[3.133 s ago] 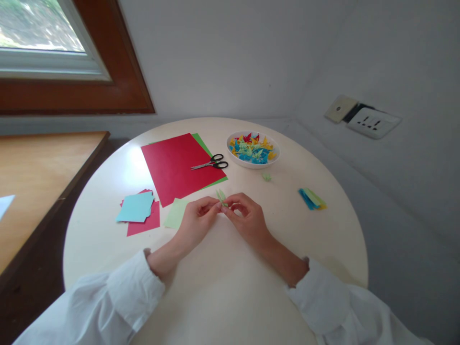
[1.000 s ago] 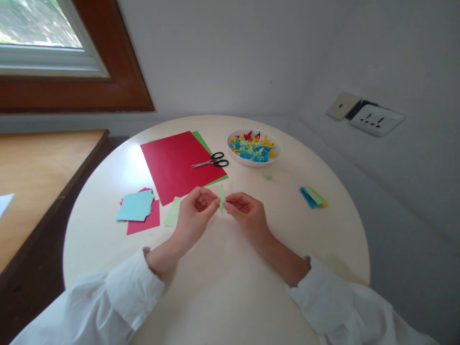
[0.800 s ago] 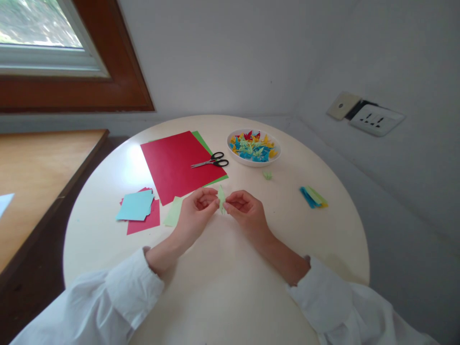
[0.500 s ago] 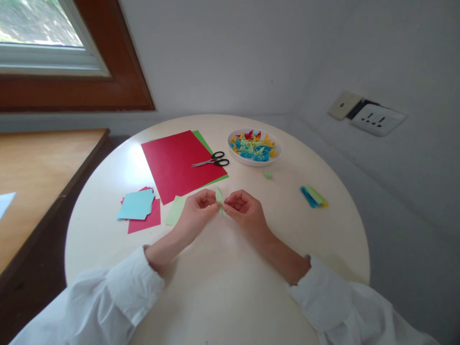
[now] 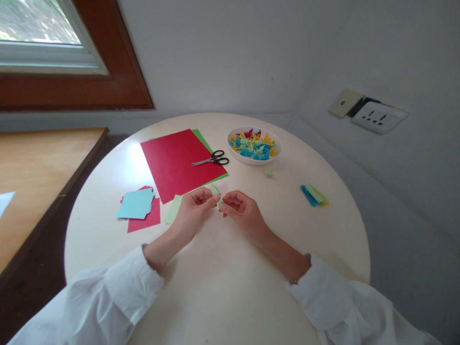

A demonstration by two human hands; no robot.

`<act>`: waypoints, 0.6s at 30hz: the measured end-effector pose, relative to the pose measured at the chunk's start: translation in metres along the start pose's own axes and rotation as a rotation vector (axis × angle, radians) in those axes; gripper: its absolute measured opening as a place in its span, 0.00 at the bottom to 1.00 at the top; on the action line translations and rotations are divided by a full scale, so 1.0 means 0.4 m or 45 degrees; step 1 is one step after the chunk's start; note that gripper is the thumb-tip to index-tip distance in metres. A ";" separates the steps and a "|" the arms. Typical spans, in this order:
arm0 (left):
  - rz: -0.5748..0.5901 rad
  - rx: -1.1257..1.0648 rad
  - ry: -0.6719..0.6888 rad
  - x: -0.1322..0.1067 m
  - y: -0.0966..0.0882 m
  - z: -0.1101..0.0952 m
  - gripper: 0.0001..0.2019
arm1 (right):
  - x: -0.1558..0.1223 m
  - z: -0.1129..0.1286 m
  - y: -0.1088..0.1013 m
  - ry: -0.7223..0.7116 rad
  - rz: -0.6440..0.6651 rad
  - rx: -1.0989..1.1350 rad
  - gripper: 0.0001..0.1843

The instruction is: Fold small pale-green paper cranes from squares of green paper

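Note:
Between my two hands, over the middle of the round table, is a small folded piece of light green paper (image 5: 215, 190). My left hand (image 5: 197, 207) pinches it between thumb and fingers. My right hand (image 5: 241, 209) is closed on its lower right end, fingertips close to the left ones. The fingers cover much of the fold. Just left of my left hand lies a flat light green paper sheet (image 5: 174, 210), partly hidden by the hand. Beyond my hands, a small light green folded paper piece (image 5: 268, 173) sits on the table.
Black-handled scissors (image 5: 212, 159) lie on large red paper (image 5: 176, 165) over green paper. A white dish (image 5: 251, 162) holds many colourful folded papers. Blue squares (image 5: 135, 204) top red ones at left; folded strips (image 5: 314, 195) lie right. The white table (image 5: 223, 297) stands near the wall.
The folded green paper has tilted, its top end swinging left toward my left hand. My fingertips have shifted slightly on it. The other things stay in place.

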State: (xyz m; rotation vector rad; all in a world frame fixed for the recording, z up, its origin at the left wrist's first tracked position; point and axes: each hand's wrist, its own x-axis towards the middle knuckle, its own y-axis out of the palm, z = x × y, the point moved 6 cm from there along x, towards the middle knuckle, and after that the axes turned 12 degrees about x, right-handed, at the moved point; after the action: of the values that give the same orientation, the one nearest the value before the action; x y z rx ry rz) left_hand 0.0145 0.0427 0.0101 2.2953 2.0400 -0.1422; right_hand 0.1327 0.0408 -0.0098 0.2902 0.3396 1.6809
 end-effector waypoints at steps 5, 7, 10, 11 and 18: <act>0.063 -0.078 0.036 0.001 0.009 -0.004 0.12 | -0.003 -0.001 0.011 0.002 0.109 -0.234 0.09; 0.069 -0.086 0.051 0.004 0.010 0.001 0.12 | -0.004 0.000 0.010 -0.015 0.113 -0.268 0.09; 0.079 -0.107 0.071 0.005 0.012 0.006 0.11 | -0.004 0.000 0.007 -0.030 0.107 -0.287 0.09; 0.083 -0.120 0.077 0.004 0.013 0.007 0.11 | -0.004 0.001 0.006 -0.034 0.104 -0.296 0.09; 0.089 -0.188 0.066 0.002 0.015 0.010 0.08 | -0.002 0.001 0.003 -0.042 0.106 -0.295 0.08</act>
State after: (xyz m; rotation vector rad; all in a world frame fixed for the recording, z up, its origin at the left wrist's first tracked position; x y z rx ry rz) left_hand 0.0205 0.0424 0.0061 2.2989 1.9189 0.0696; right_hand 0.1319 0.0398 -0.0090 0.1616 0.1073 1.7761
